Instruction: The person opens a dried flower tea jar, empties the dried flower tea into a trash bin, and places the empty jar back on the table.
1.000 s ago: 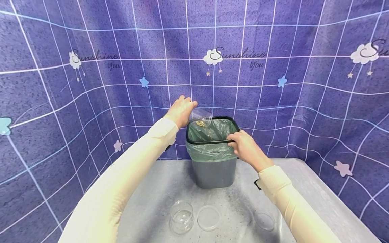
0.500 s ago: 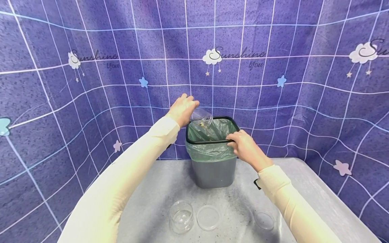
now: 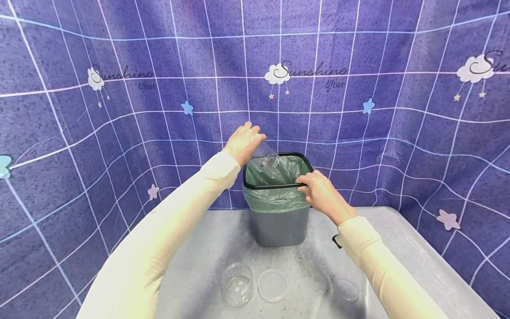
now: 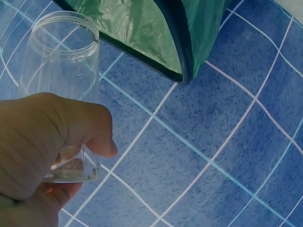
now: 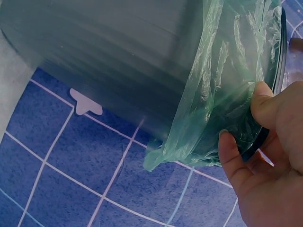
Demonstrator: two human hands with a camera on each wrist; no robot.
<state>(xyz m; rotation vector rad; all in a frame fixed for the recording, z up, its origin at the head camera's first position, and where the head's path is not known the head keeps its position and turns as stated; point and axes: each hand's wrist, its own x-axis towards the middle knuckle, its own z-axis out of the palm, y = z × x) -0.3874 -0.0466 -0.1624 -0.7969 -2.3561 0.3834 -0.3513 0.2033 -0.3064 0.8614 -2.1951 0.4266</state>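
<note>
My left hand [image 3: 245, 142] grips a clear plastic jar [image 4: 61, 75] near its base and tips it, mouth down, over the bin. A few small bits cling inside the jar's bottom in the left wrist view. The grey trash bin [image 3: 280, 228] stands on the table, lined with a green bag [image 3: 275, 200] folded over its black rim [image 3: 275, 188]. At the rim's near right corner my right hand [image 3: 320, 190] holds on, with thumb and fingers about the rim and bag in the right wrist view [image 5: 279, 137].
A clear open jar [image 3: 237, 285] stands on the grey table [image 3: 191, 261] in front of the bin. Beside it lies a clear round lid [image 3: 272, 285], with another lid [image 3: 346, 289] farther right. A purple patterned cloth [image 3: 167, 53] hangs behind and at the sides.
The jar in my left hand has tilted more steeply, and the yellowish bits seen inside it have gone out of it. My left hand has shifted slightly right; the right hand stays on the rim.
</note>
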